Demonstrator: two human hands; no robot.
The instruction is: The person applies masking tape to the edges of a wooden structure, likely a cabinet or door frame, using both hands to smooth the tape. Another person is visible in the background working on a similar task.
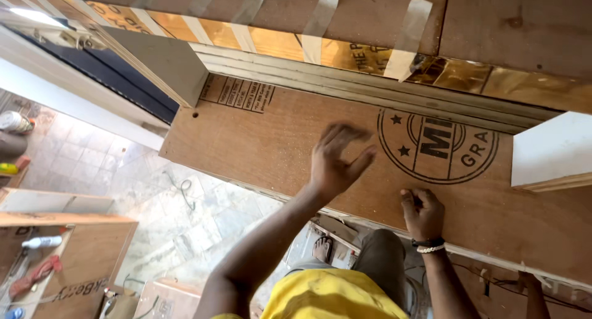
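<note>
A brown plywood board (pixel 277 140) with a round black stamp lies flat in front of me. My left hand (pixel 336 161) hovers over its middle with fingers spread and slightly curled, holding nothing. My right hand (pixel 422 211) rests on the board's near edge with its fingers curled shut; whether something small is pinched in it cannot be told. A beaded bracelet (pixel 430 246) sits on that wrist.
A gold mirrored strip (pixel 277 44) held by masking tape runs along the far side. White panels stand at the upper left (pixel 163 63) and right (pixel 552 152). The tiled floor (pixel 123 171) lies below at left, with a plywood cabinet (pixel 74 257) and a bare foot (pixel 322 248).
</note>
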